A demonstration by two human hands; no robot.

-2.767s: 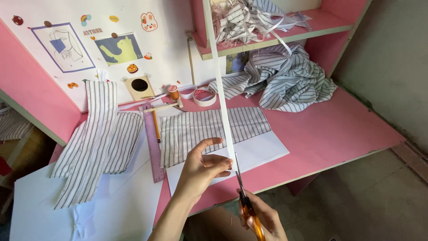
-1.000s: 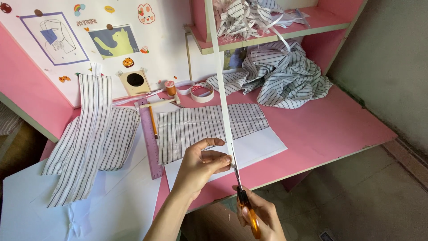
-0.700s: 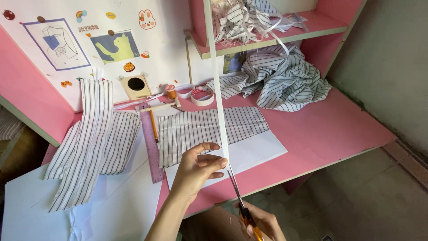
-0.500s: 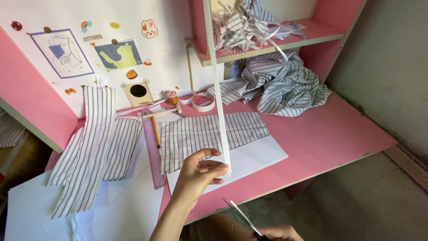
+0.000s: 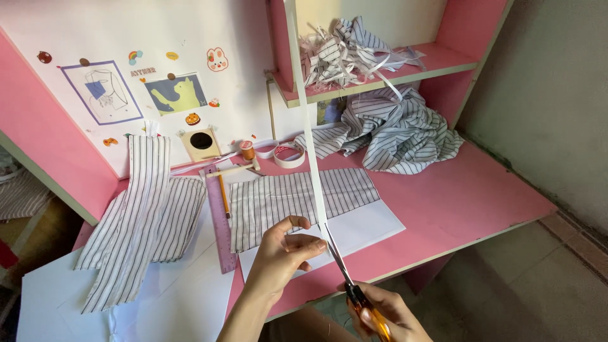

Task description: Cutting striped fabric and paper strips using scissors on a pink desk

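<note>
My left hand (image 5: 280, 259) pinches the lower end of a long narrow white strip (image 5: 308, 133) that runs up past the shelf edge. My right hand (image 5: 384, 313), at the bottom edge of the view, grips orange-handled scissors (image 5: 347, 280). The blades point up at the strip's lower end, right beside my left thumb. Below them a striped fabric panel (image 5: 297, 197) lies on a white paper sheet (image 5: 361, 228) on the pink desk (image 5: 468, 196).
A pink ruler (image 5: 218, 221) and a pencil (image 5: 223, 193) lie left of the panel. Striped fabric pieces (image 5: 142, 218) rest at the left. A tape roll (image 5: 289, 156), a small spool (image 5: 247, 150) and crumpled striped cloth (image 5: 396, 126) sit at the back. Scraps fill the shelf (image 5: 354, 54).
The scissors dropped away from the strip about half a second ago and have come back up to its lower end. My left hand keeps hold of the strip.
</note>
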